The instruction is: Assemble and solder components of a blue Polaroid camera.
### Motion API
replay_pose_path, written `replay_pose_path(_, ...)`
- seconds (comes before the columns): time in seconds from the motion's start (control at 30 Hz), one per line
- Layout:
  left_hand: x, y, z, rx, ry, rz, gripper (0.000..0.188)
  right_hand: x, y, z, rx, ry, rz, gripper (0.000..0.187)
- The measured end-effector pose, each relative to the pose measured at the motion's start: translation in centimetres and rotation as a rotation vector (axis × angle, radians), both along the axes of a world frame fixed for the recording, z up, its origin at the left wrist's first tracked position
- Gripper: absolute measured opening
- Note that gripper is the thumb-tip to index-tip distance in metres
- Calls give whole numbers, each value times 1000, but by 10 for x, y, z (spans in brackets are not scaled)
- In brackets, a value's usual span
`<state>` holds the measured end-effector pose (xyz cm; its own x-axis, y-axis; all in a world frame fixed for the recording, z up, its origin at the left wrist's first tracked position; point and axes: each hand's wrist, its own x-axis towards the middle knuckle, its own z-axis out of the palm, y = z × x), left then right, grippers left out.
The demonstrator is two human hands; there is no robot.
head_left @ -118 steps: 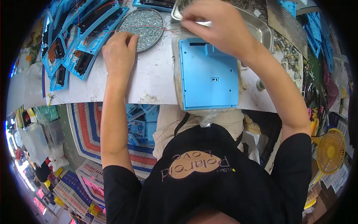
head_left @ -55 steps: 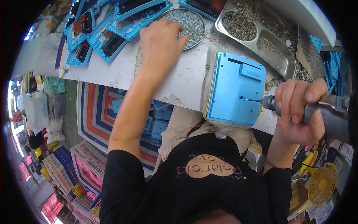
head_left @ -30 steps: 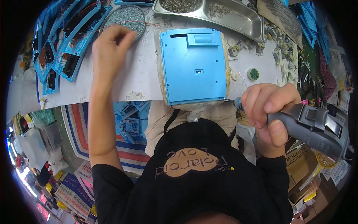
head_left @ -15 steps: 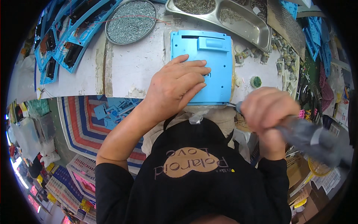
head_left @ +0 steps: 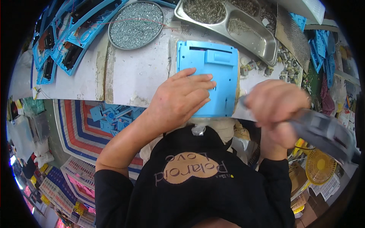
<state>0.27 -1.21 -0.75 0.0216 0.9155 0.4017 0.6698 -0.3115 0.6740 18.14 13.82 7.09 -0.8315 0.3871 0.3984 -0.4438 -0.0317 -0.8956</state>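
A flat blue plastic housing (head_left: 213, 64) lies on the white worktable (head_left: 137, 76) just in front of me. My left hand (head_left: 178, 98) rests flat on its near left part, fingers spread toward the right. My right hand (head_left: 277, 110) is blurred and grips a grey electric screwdriver (head_left: 323, 133), whose tip sits by the housing's lower right edge.
A round tray of small screws (head_left: 137, 24) sits at the back left. A steel divided tray of screws (head_left: 232, 22) stands behind the housing. Blue frames with dark parts (head_left: 61, 49) pile at far left. Small loose parts (head_left: 258, 68) lie to the right. A yellow fan (head_left: 319, 167) is below right.
My left hand left the screw tray and came down flat on the blue housing. My right hand brought the screwdriver in to the housing's lower right edge.
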Motion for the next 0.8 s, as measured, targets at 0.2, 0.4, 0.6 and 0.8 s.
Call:
replay_pose_path(0.2, 0, 1, 2, -43, -33, -8, 8, -16, 7, -11, 75, -71, -131, 19)
replay_pose_path(0.4, 1, -4, 1, -53, -58, 17, 11, -25, 32, -7, 117, 12, -20, 15)
replay_pose_path(0.6, -1, 1, 4, -55, -40, -8, 15, -55, 64, -23, 78, 0, -81, 11)
replay_pose_path(0.8, 4, -3, -2, -31, -58, 23, 17, -62, 63, -26, 97, -53, -94, 14)
